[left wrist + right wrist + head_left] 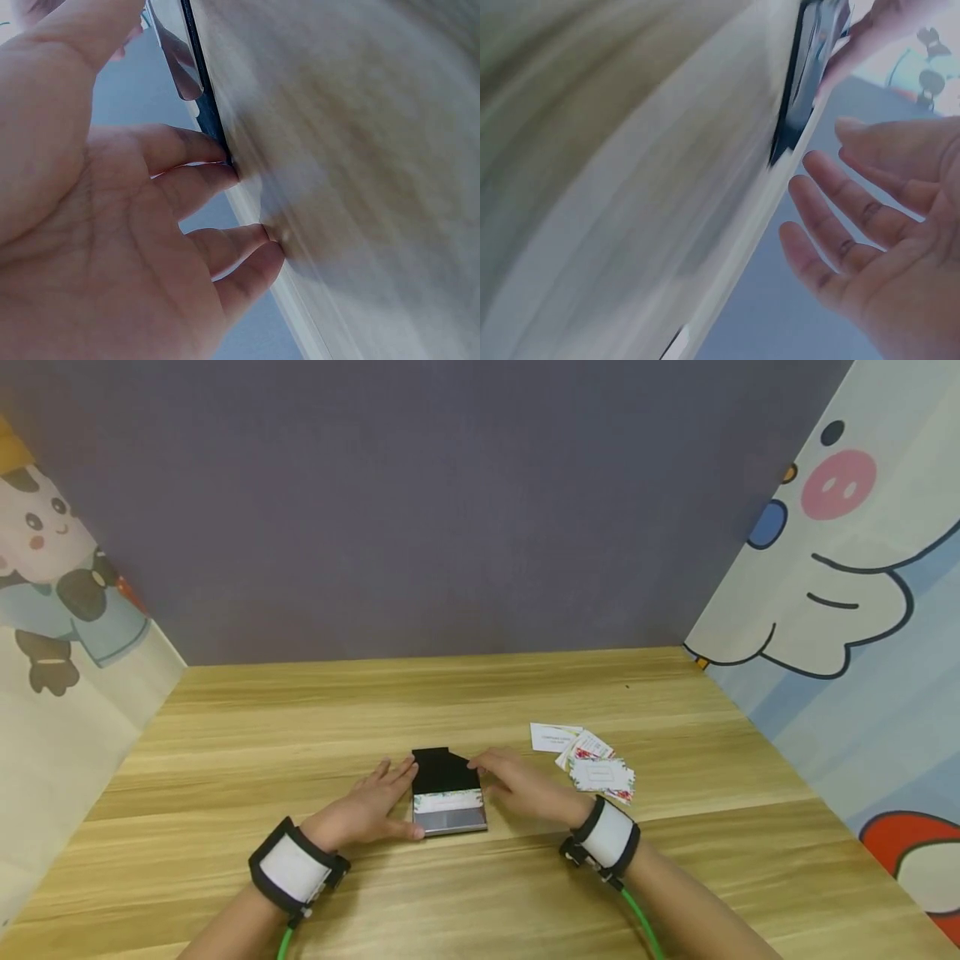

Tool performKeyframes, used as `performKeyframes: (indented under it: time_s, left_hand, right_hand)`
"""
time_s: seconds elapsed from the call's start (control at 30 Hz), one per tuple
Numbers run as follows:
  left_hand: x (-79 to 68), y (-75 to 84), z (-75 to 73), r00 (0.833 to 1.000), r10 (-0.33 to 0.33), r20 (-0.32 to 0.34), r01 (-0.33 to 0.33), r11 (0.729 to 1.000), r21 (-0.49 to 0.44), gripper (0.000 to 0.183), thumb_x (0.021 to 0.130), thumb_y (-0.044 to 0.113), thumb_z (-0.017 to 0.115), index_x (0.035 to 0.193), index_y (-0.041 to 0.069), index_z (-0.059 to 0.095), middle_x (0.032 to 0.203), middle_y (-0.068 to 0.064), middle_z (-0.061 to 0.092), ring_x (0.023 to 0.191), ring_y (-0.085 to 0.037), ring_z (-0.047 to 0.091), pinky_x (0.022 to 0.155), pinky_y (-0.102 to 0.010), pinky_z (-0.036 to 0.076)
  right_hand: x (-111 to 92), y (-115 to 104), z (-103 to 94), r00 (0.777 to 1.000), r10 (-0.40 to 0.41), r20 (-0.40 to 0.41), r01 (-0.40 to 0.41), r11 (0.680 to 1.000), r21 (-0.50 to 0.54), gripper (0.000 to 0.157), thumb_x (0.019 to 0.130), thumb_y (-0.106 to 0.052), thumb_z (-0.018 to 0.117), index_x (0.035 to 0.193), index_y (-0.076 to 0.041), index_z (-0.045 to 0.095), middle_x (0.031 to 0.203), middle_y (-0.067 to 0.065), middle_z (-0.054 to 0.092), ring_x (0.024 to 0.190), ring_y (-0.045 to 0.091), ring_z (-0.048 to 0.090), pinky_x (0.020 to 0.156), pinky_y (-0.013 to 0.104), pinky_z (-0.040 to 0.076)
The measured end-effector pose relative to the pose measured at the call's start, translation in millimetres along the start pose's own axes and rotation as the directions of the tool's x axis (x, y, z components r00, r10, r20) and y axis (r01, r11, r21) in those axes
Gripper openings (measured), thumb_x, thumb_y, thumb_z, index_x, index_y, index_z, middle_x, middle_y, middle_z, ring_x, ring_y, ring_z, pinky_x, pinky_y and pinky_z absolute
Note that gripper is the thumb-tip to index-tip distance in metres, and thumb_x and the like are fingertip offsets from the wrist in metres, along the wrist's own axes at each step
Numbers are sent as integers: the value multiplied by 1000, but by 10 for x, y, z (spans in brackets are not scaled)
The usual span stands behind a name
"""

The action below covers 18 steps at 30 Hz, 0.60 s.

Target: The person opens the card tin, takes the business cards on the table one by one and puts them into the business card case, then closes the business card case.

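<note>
A business card case (442,770) lies on the table with its black flap folded out. Its silver front pocket (450,820) faces the person, and a white card with a floral edge (447,801) shows inside it. My left hand (367,807) rests at the case's left side, thumb by the near corner and spread fingertips by the far one. In the left wrist view its fingertips (225,154) meet the case's dark edge and the tabletop. Over the case's right side hovers my right hand (525,785), fingers loosely bent, index tip close to the flap's slanted edge.
Several printed cards (600,772) lie loosely overlapped on the table right of the case. The wooden table (300,702) ends at a grey panel (420,527) behind, with cartoon-printed walls at both sides. Green cables (641,918) trail from the wrist straps.
</note>
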<state>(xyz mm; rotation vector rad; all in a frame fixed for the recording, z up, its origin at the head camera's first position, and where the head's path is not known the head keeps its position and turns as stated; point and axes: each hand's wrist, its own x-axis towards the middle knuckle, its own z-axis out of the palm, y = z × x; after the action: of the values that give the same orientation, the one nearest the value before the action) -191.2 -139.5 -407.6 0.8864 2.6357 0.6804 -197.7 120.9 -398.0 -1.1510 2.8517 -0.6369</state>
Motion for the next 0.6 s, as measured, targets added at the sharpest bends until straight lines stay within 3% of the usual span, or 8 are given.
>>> performKeyframes:
  time_s: [0.3,0.6]
  left_hand:
    - [3,-16,14,1000,-4,1,4,1000,8,94,75,48,65,141,-5,23,151,-21,14,132,-50,7,104,-69,13]
    - [-6,-25,4,1000,10,-6,-10,1000,-1,94,75,48,65,140,-6,24,151,-22,15,131,-52,8,103,-71,15]
  right_hand:
    - [-374,381,-183,994,99,-45,-98,995,23,40,79,4,61,119,2,52,107,16,60,102,29,53,88,49,48]
    - [-735,686,-336,972,220,-88,-221,975,-5,44,73,1,68,114,4,53,109,21,58,102,37,52,87,57,46]
